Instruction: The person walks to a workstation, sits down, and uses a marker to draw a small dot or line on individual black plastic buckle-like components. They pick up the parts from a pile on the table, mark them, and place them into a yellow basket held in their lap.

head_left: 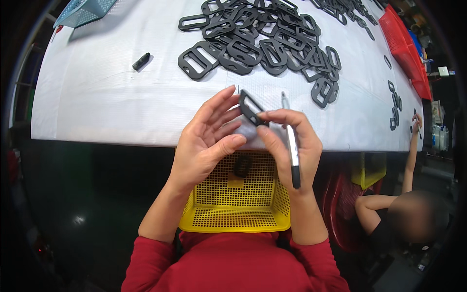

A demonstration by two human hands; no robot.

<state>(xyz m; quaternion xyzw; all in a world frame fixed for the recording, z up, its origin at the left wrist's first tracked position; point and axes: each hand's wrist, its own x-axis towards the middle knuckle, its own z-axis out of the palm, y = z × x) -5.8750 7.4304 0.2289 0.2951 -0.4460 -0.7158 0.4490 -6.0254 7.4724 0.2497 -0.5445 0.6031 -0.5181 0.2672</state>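
Note:
My right hand (296, 141) pinches a dark grey plastic strap buckle (252, 108) between thumb and index finger, tilted above the table's near edge. Tucked in the same hand is a slim pen-shaped tool (292, 146) with a white barrel and black end, its narrow tip pointing away from me. Beside the buckle my left hand (206, 129) is open, palm turned toward it, fingers apart. In the yellow mesh basket (233, 219) at my lap lies another dark buckle (242, 166). A large heap of similar buckles (238, 53) covers the far middle of the table.
A small black piece (141, 61) lies on the white-covered table (107, 107). A light blue basket (85, 12) stands far left, a red basket (404, 53) far right. Several small buckles (395, 109) lie near another person's hand (416, 124) at the right.

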